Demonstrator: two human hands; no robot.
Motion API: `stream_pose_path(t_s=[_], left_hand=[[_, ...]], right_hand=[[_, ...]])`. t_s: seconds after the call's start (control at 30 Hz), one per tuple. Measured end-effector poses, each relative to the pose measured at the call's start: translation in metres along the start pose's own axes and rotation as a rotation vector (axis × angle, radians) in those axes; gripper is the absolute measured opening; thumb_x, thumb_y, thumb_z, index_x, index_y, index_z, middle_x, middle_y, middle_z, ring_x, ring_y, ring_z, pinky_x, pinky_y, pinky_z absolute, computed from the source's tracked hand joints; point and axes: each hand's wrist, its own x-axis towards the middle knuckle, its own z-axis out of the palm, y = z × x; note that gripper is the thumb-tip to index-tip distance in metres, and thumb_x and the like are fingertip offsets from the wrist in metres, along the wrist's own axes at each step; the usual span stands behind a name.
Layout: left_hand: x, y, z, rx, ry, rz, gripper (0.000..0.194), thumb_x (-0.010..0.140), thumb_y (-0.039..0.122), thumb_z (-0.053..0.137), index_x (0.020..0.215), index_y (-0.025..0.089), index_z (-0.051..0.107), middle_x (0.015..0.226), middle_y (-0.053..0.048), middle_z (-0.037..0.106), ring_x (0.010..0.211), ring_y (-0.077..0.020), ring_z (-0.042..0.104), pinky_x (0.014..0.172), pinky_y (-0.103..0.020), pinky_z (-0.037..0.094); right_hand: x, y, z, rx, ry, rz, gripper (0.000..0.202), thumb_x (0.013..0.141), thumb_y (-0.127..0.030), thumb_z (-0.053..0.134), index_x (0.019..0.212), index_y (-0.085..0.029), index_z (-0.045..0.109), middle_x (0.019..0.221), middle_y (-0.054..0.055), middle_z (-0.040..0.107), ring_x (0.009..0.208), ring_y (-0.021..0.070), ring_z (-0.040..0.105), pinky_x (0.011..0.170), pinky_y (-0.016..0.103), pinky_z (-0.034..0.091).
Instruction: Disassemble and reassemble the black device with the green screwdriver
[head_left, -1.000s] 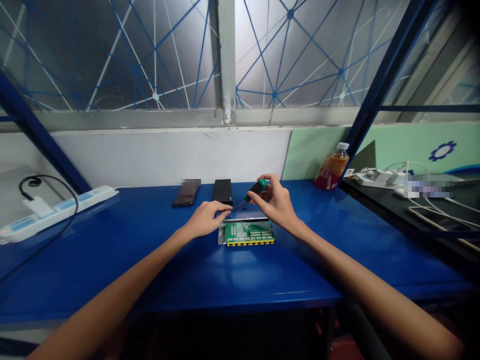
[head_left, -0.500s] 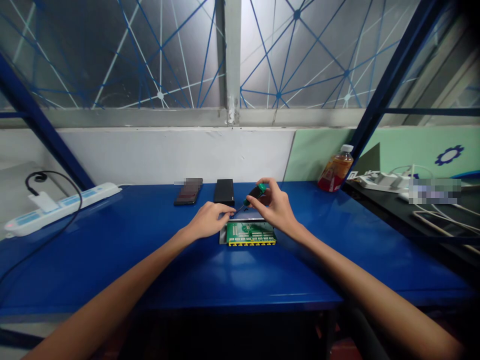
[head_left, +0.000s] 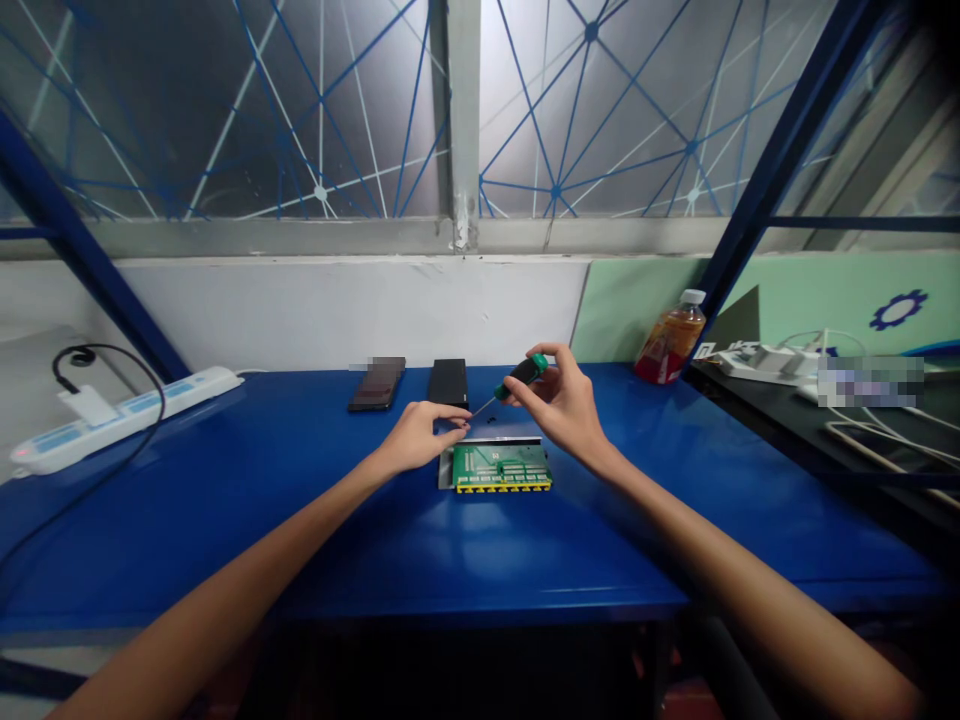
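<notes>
right hand (head_left: 562, 405) pinches screwdriver (head_left: 523, 376) by handle; shaft slants down-left to left hand (head_left: 414, 436), fingertips beside tip, too small to tell whether gripping anything. board (head_left: 499, 468) on table (head_left: 360, 560), just this side of hands, long axis left-right, left hand nearer.

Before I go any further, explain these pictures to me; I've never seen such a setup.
There's no machine: these are a person's bare hands, all filmed by one head-worn camera looking forward and down. The right hand holds a green-and-black screwdriver, its shaft slanting toward the left hand. Whether the left grips something is too small to tell. On the blue table are a circuit board with a yellow front edge, a black box, a phone, a power strip and a bottle.
</notes>
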Motion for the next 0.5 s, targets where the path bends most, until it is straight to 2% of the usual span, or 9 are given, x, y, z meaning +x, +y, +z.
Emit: stream_pose_path(t_s=[0.13, 0.23, 0.5], left_hand=[[0.0015, -0.0005, 0.0015, -0.012, 0.080, -0.030, 0.021, 0.079, 0.030, 0.068, 0.095, 0.020, 0.077, 0.095, -0.006, 0.077, 0.092, -0.0245, 0.071, 0.085, -0.036, 0.052], [0.0016, 0.0010, 0.0031, -0.009, 0.094, -0.036, 0.017, 0.079, 0.029, 0.068, 0.090, 0.020, 0.077, 0.094, -0.005, 0.077, 0.091, -0.0249, 0.071, 0.084, -0.035, 0.051], [0.0012, 0.0017, 0.0033, 0.001, 0.130, -0.033, 0.017, 0.079, 0.029, 0.069, 0.090, 0.019, 0.077, 0.094, -0.005, 0.077, 0.091, -0.0241, 0.071, 0.082, -0.033, 0.051]], right_hand=[[0.0001, -0.0030, -0.0010, 0.031, 0.022, 0.009, 0.040, 0.082, -0.042, 0.066, 0.109, -0.023, 0.043, 0.077, 0.003, 0.071, 0.067, 0.0215, 0.073, 0.063, 0.033, 0.058], [-0.0008, -0.0045, -0.0004, 0.040, 0.026, 0.013, 0.041, 0.082, -0.042, 0.067, 0.109, -0.023, 0.043, 0.075, 0.002, 0.070, 0.067, 0.0219, 0.073, 0.063, 0.033, 0.059], [-0.0013, -0.0079, -0.0009, 0.058, 0.038, -0.001, 0.040, 0.082, -0.041, 0.067, 0.108, -0.023, 0.043, 0.076, 0.003, 0.070, 0.066, 0.0206, 0.072, 0.061, 0.032, 0.058]])
